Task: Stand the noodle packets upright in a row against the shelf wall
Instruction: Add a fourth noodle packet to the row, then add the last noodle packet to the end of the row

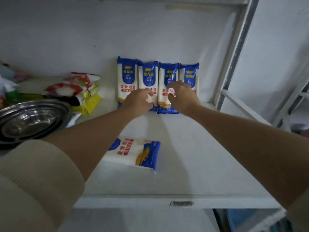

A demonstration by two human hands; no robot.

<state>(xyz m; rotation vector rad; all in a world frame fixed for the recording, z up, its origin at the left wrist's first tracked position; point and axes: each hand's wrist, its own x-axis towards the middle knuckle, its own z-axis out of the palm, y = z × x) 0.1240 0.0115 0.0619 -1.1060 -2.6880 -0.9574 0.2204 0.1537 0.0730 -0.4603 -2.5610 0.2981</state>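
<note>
Four noodle packets (158, 84) are standing upright side by side against the white shelf wall (100, 36), their blue tops touching one another in a row. One more noodle packet (133, 154) is lying flat on the shelf (192, 156), well forward of the row and partly hidden under the left forearm. Off to the left, a stack of steel bowls (31, 121) is sitting at the shelf's edge, with red and white bags (75, 86) and a yellow packet (91, 104) crowding behind it, just beside the leftmost standing packet. A grey metal upright (237, 47) is closing off the right end of the shelf, near the last packet.

Both arms are reaching in over the lying packet. The left hand (137, 102) is resting low on the second packet from the left, its fingers (149, 93) curled loosely and pressing on the wrapper rather than closing around it. The right hand (182, 96) is spreading over the third packet, fingers (172, 85) parted and bent, their tips touching its front; the lower edge of that packet is jutting slightly forward of its neighbours. A cream ribbed sleeve (38, 173) is covering the left upper arm.
</note>
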